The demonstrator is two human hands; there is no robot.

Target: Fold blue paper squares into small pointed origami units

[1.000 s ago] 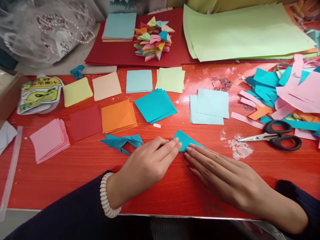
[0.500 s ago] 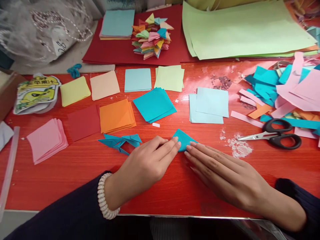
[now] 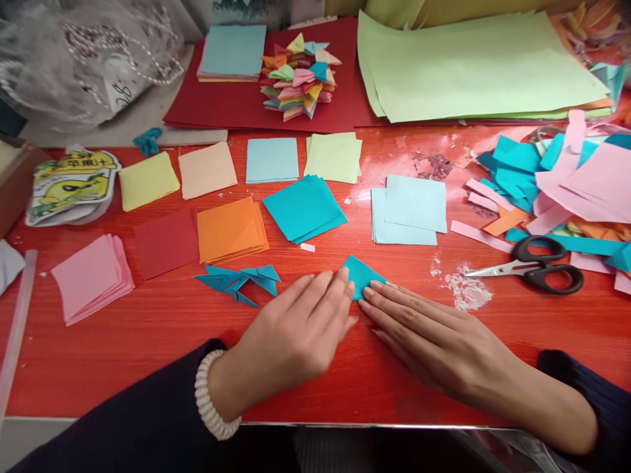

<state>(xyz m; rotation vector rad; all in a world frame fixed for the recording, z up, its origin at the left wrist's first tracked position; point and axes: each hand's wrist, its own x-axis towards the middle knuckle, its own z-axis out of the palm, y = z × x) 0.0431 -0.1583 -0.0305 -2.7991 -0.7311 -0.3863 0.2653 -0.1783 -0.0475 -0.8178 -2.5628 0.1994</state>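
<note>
A folded teal paper lies on the red table under my fingertips, its pointed corner facing away from me. My left hand presses on its left side, fingers stretched out and close together. Across its lower right edge lie the straight, flat fingers of my right hand. Both hands partly cover the paper. Just left of my left hand rest folded teal paper pieces with pointed ends. A stack of teal paper squares sits behind my hands.
Black-handled scissors lie at the right, near a heap of paper scraps. Paper stacks in pink, orange and pale blue surround the work spot. A multicoloured folded-paper model stands at the back.
My left hand has shifted slightly on the teal paper, and its thumb now shows below the fingers. My right hand stays nearly in place. The view has moved a little.
</note>
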